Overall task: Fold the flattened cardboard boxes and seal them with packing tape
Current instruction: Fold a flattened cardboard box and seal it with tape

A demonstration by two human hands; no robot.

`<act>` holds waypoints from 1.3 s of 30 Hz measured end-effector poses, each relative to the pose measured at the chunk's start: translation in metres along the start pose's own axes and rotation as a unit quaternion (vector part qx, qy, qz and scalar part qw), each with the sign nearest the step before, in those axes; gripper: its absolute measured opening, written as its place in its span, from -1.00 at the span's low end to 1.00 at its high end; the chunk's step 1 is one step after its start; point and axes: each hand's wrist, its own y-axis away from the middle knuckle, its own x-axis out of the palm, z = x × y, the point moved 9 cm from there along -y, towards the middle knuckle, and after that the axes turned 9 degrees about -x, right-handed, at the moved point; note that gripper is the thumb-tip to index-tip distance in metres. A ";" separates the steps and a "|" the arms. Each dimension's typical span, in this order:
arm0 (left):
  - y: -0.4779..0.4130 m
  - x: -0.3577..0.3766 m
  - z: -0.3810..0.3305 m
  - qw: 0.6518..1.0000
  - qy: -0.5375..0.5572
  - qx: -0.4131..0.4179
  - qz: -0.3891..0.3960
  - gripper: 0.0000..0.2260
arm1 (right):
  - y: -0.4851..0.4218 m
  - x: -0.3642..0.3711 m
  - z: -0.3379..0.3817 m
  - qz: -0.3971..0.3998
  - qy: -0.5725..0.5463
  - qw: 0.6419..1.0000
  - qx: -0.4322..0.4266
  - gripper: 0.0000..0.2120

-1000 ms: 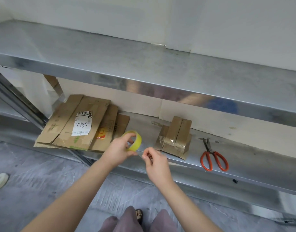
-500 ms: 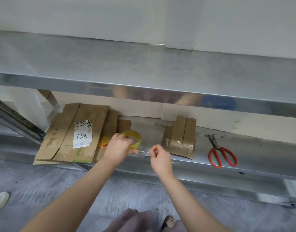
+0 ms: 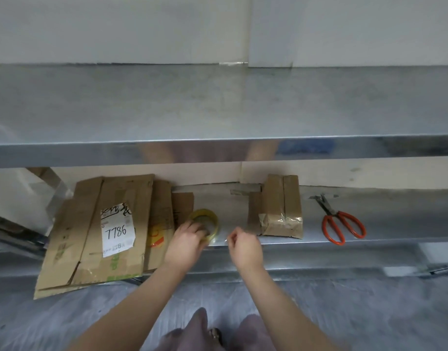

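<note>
The left hand (image 3: 186,239) grips the tape roll (image 3: 204,224) on the lower shelf (image 3: 395,224), fingers curled over its near rim. The right hand (image 3: 243,245) is pinched shut just to the right of the roll; a faint clear strip seems to run from the roll to its fingertips, so it probably holds the tape's free end, though the film is too thin to be sure.

The flattened boxes (image 3: 103,229) lie stacked at the left of the shelf, their near edge overhanging it, just beside the roll. One small box (image 3: 278,209) stands already folded and taped to the right of the hands, and the scissors (image 3: 340,224) lie beyond it, well apart from both hands.

The step in hand looks like drawing out a length of tape. To do it well, the left hand should pin the roll firmly so it cannot skid on the smooth metal, while the right pulls level and steady, keeping the strip taut and off the shelf so it neither sticks down nor folds on itself. The scissors will then be needed by the right hand, so the pulled end must be handed over or stuck down first.
</note>
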 end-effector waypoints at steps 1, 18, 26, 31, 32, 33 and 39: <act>-0.001 0.001 0.003 1.000 0.024 -0.014 0.007 -0.73 | -0.001 0.001 -0.001 -0.006 0.004 1.000 0.000 -0.86; 0.049 -0.065 -0.109 0.990 0.002 0.129 -0.056 -0.43 | 0.103 -0.119 -0.002 -0.206 0.125 0.945 -0.219 -0.59; 0.034 -0.037 -0.173 0.997 0.011 0.070 -0.031 -0.44 | 0.083 -0.152 -0.083 -0.183 0.129 0.967 -0.126 -0.54; 0.025 -0.026 -0.160 0.994 0.110 -0.007 -0.011 -0.44 | 0.062 -0.140 -0.089 -0.128 0.076 0.981 -0.123 -0.50; 0.024 -0.022 -0.158 0.986 0.164 -0.026 0.008 -0.46 | 0.059 -0.137 -0.091 -0.116 0.049 0.984 -0.124 -0.51; 0.023 -0.020 -0.157 0.974 0.221 -0.042 0.024 -0.48 | 0.057 -0.134 -0.094 -0.101 0.009 0.988 -0.116 -0.54; 0.010 -0.020 -0.156 0.930 0.353 -0.102 -0.003 -0.59 | 0.046 -0.134 -0.113 -0.078 -0.147 0.984 -0.059 -0.64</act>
